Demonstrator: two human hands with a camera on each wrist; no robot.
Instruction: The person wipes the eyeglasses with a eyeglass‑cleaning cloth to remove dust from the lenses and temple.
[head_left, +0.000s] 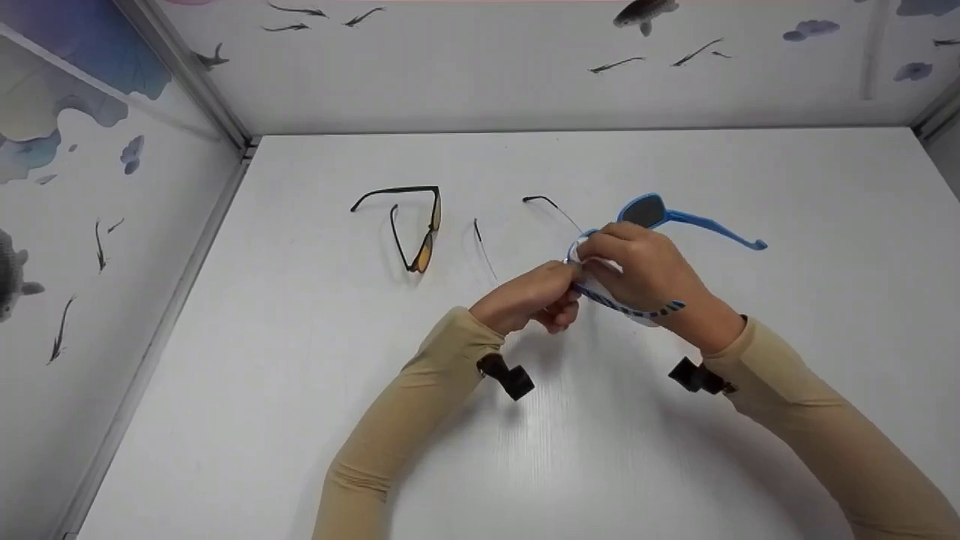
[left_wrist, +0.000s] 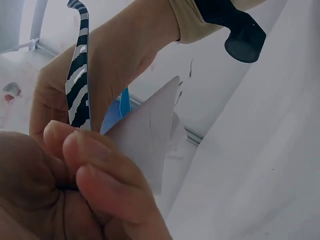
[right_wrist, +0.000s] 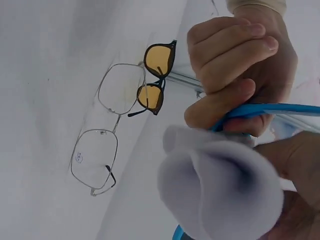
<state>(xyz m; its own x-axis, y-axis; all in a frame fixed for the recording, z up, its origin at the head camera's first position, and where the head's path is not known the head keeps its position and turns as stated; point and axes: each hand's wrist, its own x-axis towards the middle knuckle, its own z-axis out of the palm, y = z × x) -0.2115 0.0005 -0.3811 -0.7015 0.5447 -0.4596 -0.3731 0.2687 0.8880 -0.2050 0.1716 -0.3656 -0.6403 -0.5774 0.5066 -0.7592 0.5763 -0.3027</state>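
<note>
A pair of blue-framed sunglasses (head_left: 643, 210) with dark lenses hangs between both hands above the table. My left hand (head_left: 531, 296) pinches its frame near the hinge of the black-and-white striped temple (left_wrist: 79, 85); its fingers are curled in. With my right hand (head_left: 646, 262) I hold a white cloth (right_wrist: 220, 190) against the nearer lens, which is covered. The cloth curls loosely in the right wrist view, and one pointed corner sticks out in the left wrist view. The other blue temple (head_left: 712, 222) points off to the right.
Thin metal-rimmed eyeglasses (right_wrist: 118, 121) lie just beyond the hands, partly hidden by them in the head view. To their left, black-framed glasses (head_left: 424, 251) with yellow lenses rest on the white table (head_left: 315, 315). Patterned panels (head_left: 465, 67) border its back and left.
</note>
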